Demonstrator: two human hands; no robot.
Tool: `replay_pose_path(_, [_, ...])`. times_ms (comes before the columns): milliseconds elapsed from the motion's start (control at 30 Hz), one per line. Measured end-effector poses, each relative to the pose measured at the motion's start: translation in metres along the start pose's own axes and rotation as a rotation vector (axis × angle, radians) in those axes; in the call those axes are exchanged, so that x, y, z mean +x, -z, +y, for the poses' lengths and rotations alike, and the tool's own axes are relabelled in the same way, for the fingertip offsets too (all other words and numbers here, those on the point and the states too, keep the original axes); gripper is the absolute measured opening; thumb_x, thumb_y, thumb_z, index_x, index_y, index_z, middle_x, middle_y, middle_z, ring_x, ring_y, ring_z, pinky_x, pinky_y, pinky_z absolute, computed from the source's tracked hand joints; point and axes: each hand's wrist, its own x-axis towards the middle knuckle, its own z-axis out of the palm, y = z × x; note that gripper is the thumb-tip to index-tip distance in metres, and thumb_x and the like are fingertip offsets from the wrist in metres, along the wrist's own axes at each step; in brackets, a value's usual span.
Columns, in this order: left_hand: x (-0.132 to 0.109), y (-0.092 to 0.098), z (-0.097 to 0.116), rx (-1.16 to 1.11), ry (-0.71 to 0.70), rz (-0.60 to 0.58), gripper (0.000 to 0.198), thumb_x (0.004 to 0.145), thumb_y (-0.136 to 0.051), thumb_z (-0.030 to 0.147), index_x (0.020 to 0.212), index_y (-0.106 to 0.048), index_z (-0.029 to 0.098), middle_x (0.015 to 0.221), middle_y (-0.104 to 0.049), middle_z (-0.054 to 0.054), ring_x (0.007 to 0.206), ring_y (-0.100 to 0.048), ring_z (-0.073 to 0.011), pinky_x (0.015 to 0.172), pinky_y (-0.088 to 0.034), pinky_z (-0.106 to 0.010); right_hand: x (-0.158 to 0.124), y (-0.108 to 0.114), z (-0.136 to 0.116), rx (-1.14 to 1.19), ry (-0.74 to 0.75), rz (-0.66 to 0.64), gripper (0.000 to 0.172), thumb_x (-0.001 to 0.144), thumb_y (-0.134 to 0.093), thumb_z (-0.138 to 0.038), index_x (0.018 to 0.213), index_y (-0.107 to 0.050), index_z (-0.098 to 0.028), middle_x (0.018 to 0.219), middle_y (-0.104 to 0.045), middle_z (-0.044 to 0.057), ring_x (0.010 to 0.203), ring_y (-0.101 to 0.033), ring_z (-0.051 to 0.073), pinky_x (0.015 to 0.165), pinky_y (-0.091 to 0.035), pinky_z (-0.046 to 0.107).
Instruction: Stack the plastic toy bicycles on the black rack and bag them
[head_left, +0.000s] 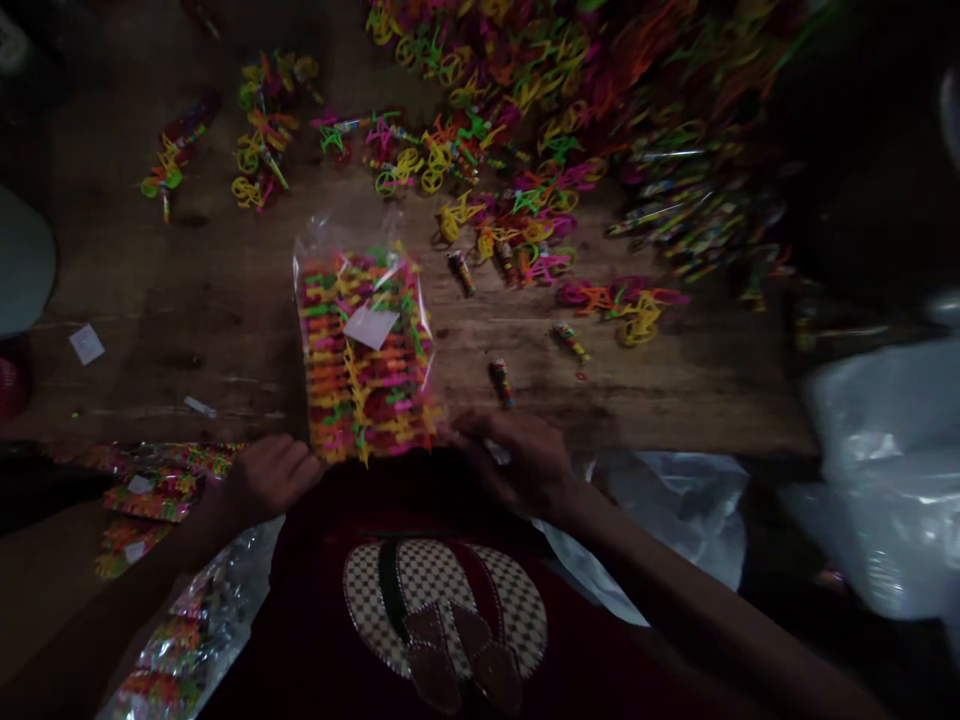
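Note:
A clear plastic bag (365,350) packed with bright plastic toys lies on the wooden table (675,390), a white paper label on top. My left hand (271,474) rests at the bag's near left corner with fingers curled. My right hand (517,462) is at the bag's near right corner, fingers bent and touching the bag's edge. Whether either hand pinches the plastic is too dark to tell.
A big heap of neon toy bicycles (570,90) covers the far right of the table, with small clusters (259,150) further left. Small striped tubes (502,382) lie loose. Filled bags (157,495) lie at my left; white plastic sheets (885,470) sit at the right.

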Motion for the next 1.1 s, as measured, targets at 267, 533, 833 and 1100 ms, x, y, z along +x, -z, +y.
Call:
replay_pose_path(267, [0.045, -0.018, -0.043, 0.155, 0.145, 0.162, 0.034, 0.101, -0.054, 0.022, 0.067, -0.048, 0.021, 0.062, -0.050, 0.001, 0.058, -0.047, -0.0147, 0.056, -0.029, -0.032, 0.027, -0.004, 0.048, -0.012, -0.266, 0.235, 0.019, 0.094, -0.064, -0.036, 0.108, -0.063, -0.023, 0.079, -0.066, 0.000, 0.058, -0.057, 0.013, 0.057, -0.046, 0.028])
replay_pose_path(533, [0.029, -0.055, -0.034, 0.149, 0.530, 0.315, 0.026, 0.086, -0.063, 0.029, 0.108, -0.057, 0.018, 0.091, -0.063, -0.007, 0.081, -0.060, -0.0234, 0.070, -0.045, -0.033, 0.019, -0.042, 0.074, -0.101, -0.313, 0.132, 0.038, 0.093, -0.054, -0.020, 0.130, -0.061, -0.019, 0.111, -0.069, 0.011, 0.077, -0.063, 0.018, 0.069, -0.050, 0.030])
replay_pose_path(833, [0.034, -0.068, -0.045, 0.119, 0.662, 0.215, 0.007, 0.078, -0.048, 0.017, 0.079, -0.052, 0.023, 0.079, -0.059, -0.007, 0.080, -0.058, -0.0259, 0.074, -0.045, -0.036, 0.040, -0.051, 0.081, 0.041, -0.259, 0.162, 0.023, 0.093, -0.049, -0.015, 0.096, -0.071, -0.019, 0.090, -0.070, 0.006, 0.083, -0.065, 0.019, 0.074, -0.050, 0.028])
replay_pose_path(1100, [0.024, -0.074, -0.042, 0.054, 0.603, 0.161, 0.023, 0.089, -0.051, 0.043, 0.084, -0.060, 0.022, 0.081, -0.062, -0.009, 0.086, -0.060, -0.0301, 0.084, -0.048, -0.045, 0.023, -0.050, 0.072, 0.057, -0.271, 0.160, 0.029, 0.089, -0.052, -0.014, 0.113, -0.068, -0.020, 0.111, -0.072, 0.011, 0.100, -0.067, 0.022, 0.085, -0.055, 0.033])
